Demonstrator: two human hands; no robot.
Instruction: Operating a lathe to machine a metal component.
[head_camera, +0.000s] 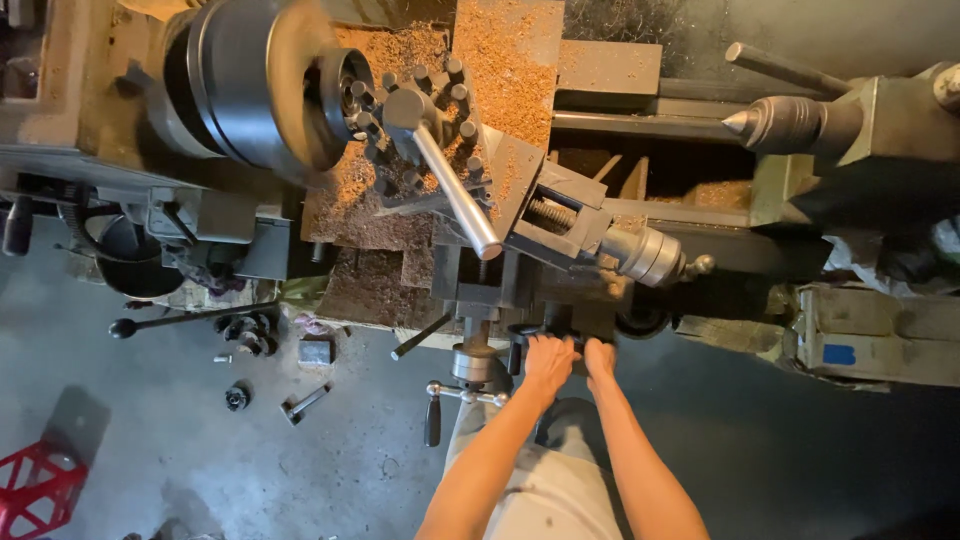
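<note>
Chuck (255, 85) blurred, spinning at 11 o'clock w/ chips piled, so cut seems underway; left hand (548, 362) & right hand (600, 357) together gripping apron controls (560, 325), 6 o'clock.

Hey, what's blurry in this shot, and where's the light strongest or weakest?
Head view: the chuck is smeared with motion blur, while the tool post lever and both hands, left hand and right hand, stay sharp; light falls brightest on the chip-covered carriage and glints off the lever; the floor and the lower right corner sink into shadow.
</note>
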